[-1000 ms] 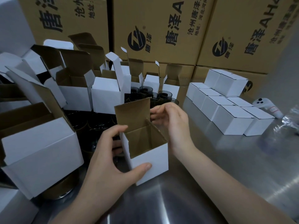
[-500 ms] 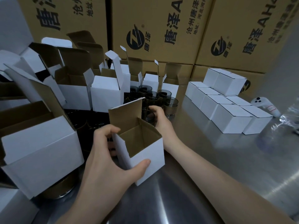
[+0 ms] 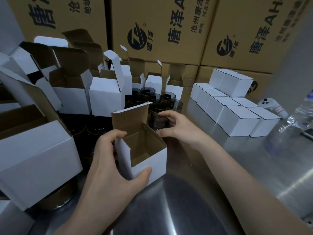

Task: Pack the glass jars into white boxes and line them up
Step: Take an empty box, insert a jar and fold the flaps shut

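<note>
Both grips are engaged: the left grip clamps the open white box upright on the table to steady its mouth, while the right grip curls round a glass jar just behind it.

White box with brown inside; dark smoky glass jars; tan cartons with black print

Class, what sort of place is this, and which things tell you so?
Probably a packing bench in a warehouse or workshop: shipping cartons stacked behind, closed white boxes lined up on a steel table, glass jars waiting.
</note>
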Action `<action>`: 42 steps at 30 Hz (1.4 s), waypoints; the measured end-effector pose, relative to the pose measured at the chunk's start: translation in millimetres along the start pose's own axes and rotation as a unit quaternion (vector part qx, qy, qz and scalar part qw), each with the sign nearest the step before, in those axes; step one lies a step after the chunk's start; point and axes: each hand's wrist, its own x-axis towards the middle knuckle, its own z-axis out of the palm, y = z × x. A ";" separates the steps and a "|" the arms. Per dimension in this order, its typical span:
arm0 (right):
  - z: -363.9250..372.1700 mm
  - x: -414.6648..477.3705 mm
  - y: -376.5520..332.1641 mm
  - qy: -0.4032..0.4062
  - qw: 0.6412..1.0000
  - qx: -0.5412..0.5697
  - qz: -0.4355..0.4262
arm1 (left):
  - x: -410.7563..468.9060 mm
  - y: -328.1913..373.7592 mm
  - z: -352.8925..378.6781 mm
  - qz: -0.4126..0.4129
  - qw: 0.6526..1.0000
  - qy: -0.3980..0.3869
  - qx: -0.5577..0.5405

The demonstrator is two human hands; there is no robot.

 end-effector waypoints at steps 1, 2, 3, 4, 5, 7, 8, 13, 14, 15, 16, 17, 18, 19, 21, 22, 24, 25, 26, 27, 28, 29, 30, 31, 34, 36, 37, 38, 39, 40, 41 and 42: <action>-2.8 -0.6 0.0 -0.003 1.000 0.003 0.000 | 0.0 0.0 0.0 0.003 1.000 -0.004 0.002; -5.0 -1.0 0.2 -0.005 1.000 0.007 0.000 | -0.2 0.0 0.2 0.007 1.000 -0.008 0.003; -6.5 -1.5 0.4 -0.008 1.000 0.012 0.002 | -0.4 -0.2 0.2 0.009 1.000 -0.012 0.005; -7.5 -1.7 0.5 -0.012 1.000 0.018 0.003 | -0.7 -0.4 0.5 0.011 1.000 -0.016 0.007; -8.0 -2.0 0.5 -0.016 1.000 0.021 0.003 | -0.9 -0.6 0.6 0.012 1.000 -0.020 0.010; -8.2 -2.3 0.2 -0.019 1.000 0.021 -0.001 | -1.1 -0.3 0.6 0.010 0.999 -0.027 0.014; -8.0 -2.2 -0.1 -0.018 1.000 0.023 -0.001 | -1.1 0.0 0.5 0.008 0.999 -0.030 0.016; -5.9 -0.8 0.5 0.005 1.000 0.020 0.000 | -0.4 2.2 -0.3 0.007 0.999 -0.037 0.024; -5.0 -0.3 1.6 0.013 1.000 0.013 0.000 | -0.4 2.5 -0.4 0.006 0.999 -0.039 0.026; -3.7 0.1 2.7 0.019 1.000 0.003 0.000 | -0.4 2.7 -0.5 0.005 0.999 -0.040 0.027; -2.4 0.1 3.4 0.025 1.000 -0.011 0.000 | -0.6 3.1 -0.5 0.004 0.999 -0.042 0.027; -0.8 -0.2 3.4 0.030 0.999 -0.026 -0.001 | -0.8 3.6 -0.5 0.002 0.999 -0.044 0.027; 0.5 -0.5 3.2 0.035 0.999 -0.037 -0.003 | -1.0 4.1 -0.6 0.002 0.999 -0.045 0.027; 1.4 -0.8 2.5 0.040 0.998 -0.043 -0.005 | -1.1 4.6 -0.7 0.003 0.999 -0.045 0.026; 1.9 -1.1 1.5 0.053 0.997 -0.046 -0.015 | -1.0 5.8 -1.4 0.003 0.999 -0.042 0.018; 1.3 -1.3 1.4 0.063 0.997 -0.048 -0.021 | -0.9 5.9 -1.8 0.001 0.999 -0.040 0.011; -1.2 -2.3 -0.1 0.095 0.994 -0.052 -0.030 | -0.4 6.1 -2.1 -0.003 0.999 -0.034 -0.001; -3.0 -3.4 -2.4 0.116 0.992 -0.046 -0.034 | -0.4 6.2 -2.2 -0.003 0.999 -0.033 -0.004; -5.4 -4.9 -5.6 0.138 0.989 -0.030 -0.042 | -0.5 6.5 -2.0 -0.003 0.999 -0.031 -0.006; -7.8 -7.6 -10.1 0.155 0.986 -0.003 -0.054 | -0.5 6.9 -2.0 -0.002 1.000 -0.029 -0.008; -10.7 -10.4 -14.3 0.163 0.984 0.033 -0.070 | -0.3 7.3 -2.0 0.000 1.000 -0.028 -0.010; -13.2 -13.3 -18.6 0.164 0.980 0.071 -0.086 | 0.0 7.4 -2.0 0.003 1.000 -0.026 -0.011; -15.8 -15.8 -22.3 0.160 0.977 0.101 -0.102 | 0.6 7.5 -1.9 0.006 1.000 -0.024 -0.011; -17.3 -18.9 -26.8 0.152 0.973 0.129 -0.115 | 1.3 7.8 -1.9 0.008 1.000 -0.024 -0.009; -19.3 -25.3 -37.8 0.111 0.960 0.208 -0.152 | 3.1 8.6 -2.6 0.004 0.999 -0.033 -0.007; -18.9 -28.1 -43.0 0.073 0.948 0.256 -0.174 | 3.6 8.6 -3.1 0.000 0.999 -0.036 -0.009; -17.8 -29.9 -45.6 0.049 0.941 0.276 -0.188 | 4.0 8.2 -3.2 -0.002 0.999 -0.035 -0.012; -16.1 -31.2 -47.8 0.020 0.935 0.293 -0.201 | 4.3 7.6 -3.1 -0.004 0.999 -0.035 -0.015; -13.7 -33.1 -50.6 -0.013 0.926 0.313 -0.210 | 4.5 6.7 -3.0 -0.005 0.999 -0.035 -0.017; -11.1 -34.8 -52.8 -0.041 0.918 0.330 -0.218 | 4.7 5.9 -2.9 -0.004 0.999 -0.037 -0.017; -7.9 -37.4 -55.9 -0.063 0.911 0.339 -0.226 | 4.8 5.3 -3.0 -0.002 0.999 -0.039 -0.018; -4.9 -39.4 -58.5 -0.077 0.907 0.341 -0.235 | 5.0 4.5 -2.8 -0.002 0.999 -0.040 -0.019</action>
